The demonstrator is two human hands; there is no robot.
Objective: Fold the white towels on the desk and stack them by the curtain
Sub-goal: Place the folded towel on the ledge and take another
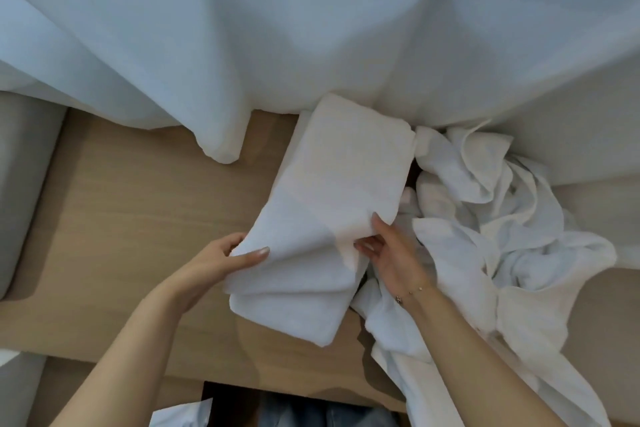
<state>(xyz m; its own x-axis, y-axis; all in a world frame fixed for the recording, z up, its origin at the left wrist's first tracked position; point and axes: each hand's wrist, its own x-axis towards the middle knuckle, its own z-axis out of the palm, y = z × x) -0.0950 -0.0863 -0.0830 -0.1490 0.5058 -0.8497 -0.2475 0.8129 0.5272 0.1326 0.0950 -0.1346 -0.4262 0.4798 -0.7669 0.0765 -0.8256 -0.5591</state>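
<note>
The folded towel covers most fingers of the left hand and the fingertips of the right hand, so how they lie beneath it cannot be told. Whether another folded towel lies under its far end is unclear. The heap of loose towels hides the surface beneath; their number cannot be counted. The curtain runs past the top edge.

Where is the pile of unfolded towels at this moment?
In the head view, the unfolded towels lie on the right side of the desk, beside the folded towel and below the curtain.
</note>
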